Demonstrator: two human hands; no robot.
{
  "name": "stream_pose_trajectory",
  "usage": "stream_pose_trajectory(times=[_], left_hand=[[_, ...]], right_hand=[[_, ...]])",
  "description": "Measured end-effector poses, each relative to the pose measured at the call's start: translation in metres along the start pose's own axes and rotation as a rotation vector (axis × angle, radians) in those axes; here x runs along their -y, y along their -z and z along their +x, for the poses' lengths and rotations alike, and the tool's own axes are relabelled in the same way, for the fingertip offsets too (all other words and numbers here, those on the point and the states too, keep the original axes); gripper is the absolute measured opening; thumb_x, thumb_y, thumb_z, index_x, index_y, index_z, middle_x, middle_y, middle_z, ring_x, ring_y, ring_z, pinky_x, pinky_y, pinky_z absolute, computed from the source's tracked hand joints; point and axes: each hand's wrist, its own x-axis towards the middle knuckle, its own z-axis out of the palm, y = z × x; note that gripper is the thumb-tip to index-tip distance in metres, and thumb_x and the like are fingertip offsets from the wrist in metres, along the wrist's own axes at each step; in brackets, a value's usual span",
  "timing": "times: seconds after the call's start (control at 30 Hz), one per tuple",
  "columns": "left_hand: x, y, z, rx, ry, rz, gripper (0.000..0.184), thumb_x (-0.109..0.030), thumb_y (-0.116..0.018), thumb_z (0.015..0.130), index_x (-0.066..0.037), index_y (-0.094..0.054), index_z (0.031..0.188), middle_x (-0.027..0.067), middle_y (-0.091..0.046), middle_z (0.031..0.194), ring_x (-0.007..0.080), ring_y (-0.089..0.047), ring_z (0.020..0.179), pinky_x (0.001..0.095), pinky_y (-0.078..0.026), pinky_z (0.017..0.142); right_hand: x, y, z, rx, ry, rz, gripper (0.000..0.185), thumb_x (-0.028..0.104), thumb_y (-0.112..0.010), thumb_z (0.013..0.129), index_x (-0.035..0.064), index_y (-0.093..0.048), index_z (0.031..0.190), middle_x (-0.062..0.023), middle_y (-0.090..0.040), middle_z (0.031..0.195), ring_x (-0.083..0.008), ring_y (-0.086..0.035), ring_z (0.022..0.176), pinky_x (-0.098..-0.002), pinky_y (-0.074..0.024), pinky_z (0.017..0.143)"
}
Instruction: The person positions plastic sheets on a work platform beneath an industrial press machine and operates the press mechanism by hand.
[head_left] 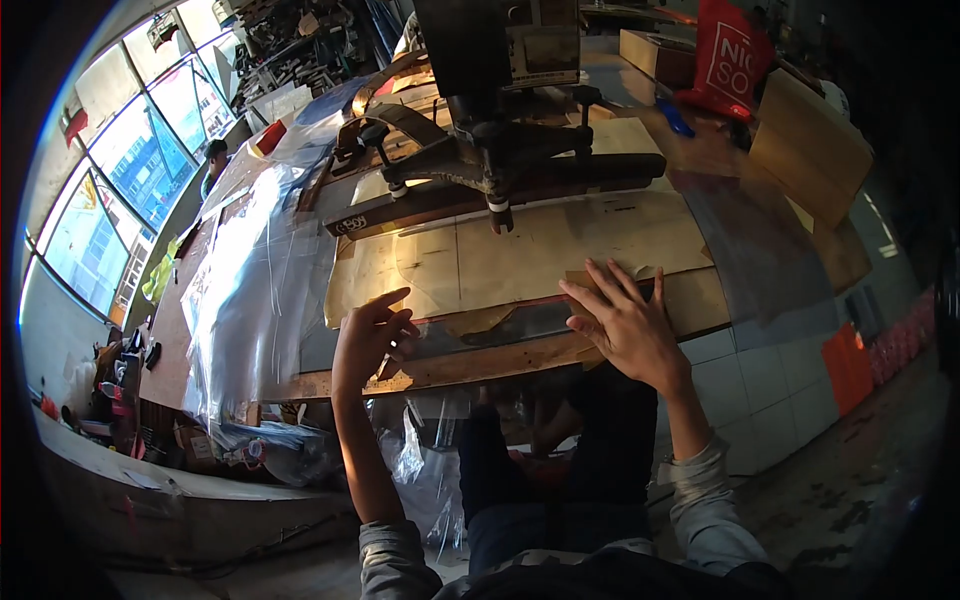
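Observation:
My right hand (630, 325) lies with fingers spread over a small brown card (577, 280) near the front right of a tan sheet (540, 250). My left hand (372, 338) hovers at the sheet's front left corner, its fingers loosely bent and apart; I see nothing held in it. Above the sheet stands a dark metal machine head (490, 160) with a long crossbar. A torn brown scrap (480, 322) is at the sheet's front edge, over a grey strip along the wooden table edge (450, 372).
Clear plastic sheets (250, 290) cover the table's left side, and another transparent sheet (750, 250) hangs over the right. A red bag (725, 60), a blue object (674, 117) and a cardboard box (810, 145) are at the back right. Another person (214, 165) is by the windows.

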Motion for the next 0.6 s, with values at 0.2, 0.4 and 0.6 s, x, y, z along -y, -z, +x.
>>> stream_pose_trajectory(times=[0.2, 0.4, 0.6], left_hand=[[0.0, -0.003, 0.016, 0.034, -0.011, -0.017, 0.036, -0.011, -0.06, 0.092, 0.0, -0.058, 0.127, 0.0089, -0.07, 0.077, 0.0093, -0.064, 0.063, 0.0244, -0.053, 0.054], [0.002, -0.004, 0.029, 0.038, -0.043, 0.034, 0.036, -0.012, -0.059, 0.092, 0.0, -0.059, 0.126, 0.0084, -0.071, 0.075, 0.0091, -0.063, 0.061, 0.0244, -0.051, 0.055], [-0.007, -0.004, 0.027, 0.003, 0.015, 0.095, 0.036, -0.013, -0.06, 0.091, -0.003, -0.06, 0.125, 0.0072, -0.071, 0.073, 0.009, -0.061, 0.058, 0.0249, -0.05, 0.057]], right_hand=[[-0.006, 0.002, 0.01, 0.025, -0.022, -0.005, 0.055, 0.061, -0.03, 0.093, 0.0339, -0.046, 0.139, -0.0061, -0.037, 0.15, -0.0287, -0.032, 0.14, -0.0735, -0.0114, 0.107], [-0.012, -0.006, 0.017, -0.047, -0.008, -0.006, 0.054, 0.059, -0.034, 0.093, 0.0317, -0.049, 0.137, -0.0064, -0.041, 0.147, -0.0282, -0.035, 0.137, -0.0754, -0.0154, 0.104], [-0.011, -0.002, 0.021, -0.015, -0.019, -0.016, 0.052, 0.058, -0.035, 0.094, 0.0333, -0.047, 0.138, -0.0056, -0.039, 0.148, -0.0286, -0.034, 0.138, -0.0755, -0.0137, 0.104]])
